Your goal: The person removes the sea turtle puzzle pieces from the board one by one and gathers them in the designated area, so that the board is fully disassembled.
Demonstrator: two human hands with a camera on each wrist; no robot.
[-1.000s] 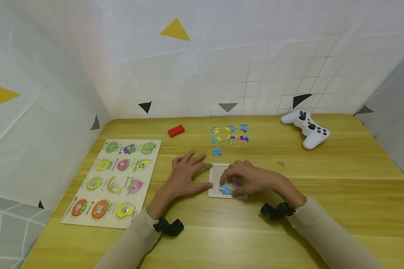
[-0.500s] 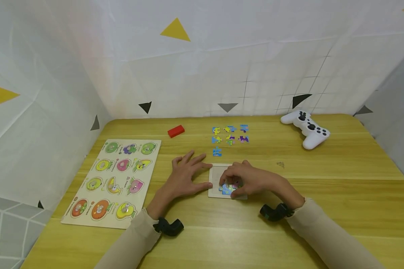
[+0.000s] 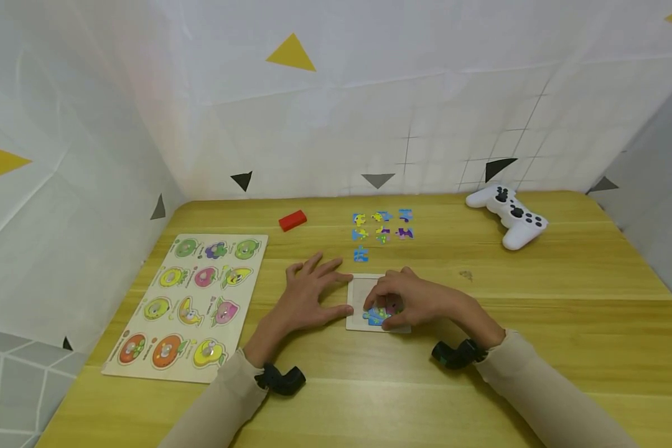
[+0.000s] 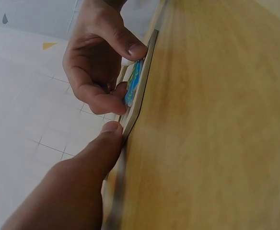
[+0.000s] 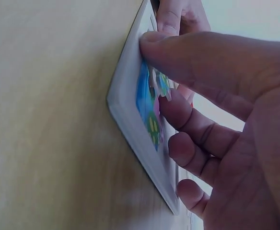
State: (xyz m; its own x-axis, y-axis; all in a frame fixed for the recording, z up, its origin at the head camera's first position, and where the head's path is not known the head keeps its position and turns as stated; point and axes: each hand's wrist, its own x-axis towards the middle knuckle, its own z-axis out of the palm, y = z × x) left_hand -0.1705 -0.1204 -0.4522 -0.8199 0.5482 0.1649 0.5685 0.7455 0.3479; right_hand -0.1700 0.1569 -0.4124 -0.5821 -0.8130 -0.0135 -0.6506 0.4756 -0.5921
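My right hand (image 3: pixel 422 298) pinches a small jigsaw piece (image 5: pixel 164 85) between thumb and index finger, over the near part of a shallow square puzzle tray (image 3: pixel 361 287). The piece is blue with green and stands tilted in the right wrist view. Beneath it, blue, pink and green pieces (image 5: pixel 152 125) lie in the tray's near corner, partly covered by the fingers. My left hand (image 3: pixel 305 295) rests at the tray's left side with fingers spread, its thumb tip and a fingertip against the rim. In the left wrist view, the left thumb (image 4: pixel 94 153) touches the tray edge.
Several loose jigsaw pieces (image 3: pixel 382 234) lie in rows behind the tray. A fruit peg board (image 3: pixel 201 292) lies to the left. At the back are a red block (image 3: pixel 293 220) and, on the right, a white game controller (image 3: pixel 509 214). White sheets surround the wooden table (image 3: pixel 537 298).
My right hand, still pinching the piece, has shifted very slightly left, and the piece's tilt has changed a little. The left hand holds its place at the tray.
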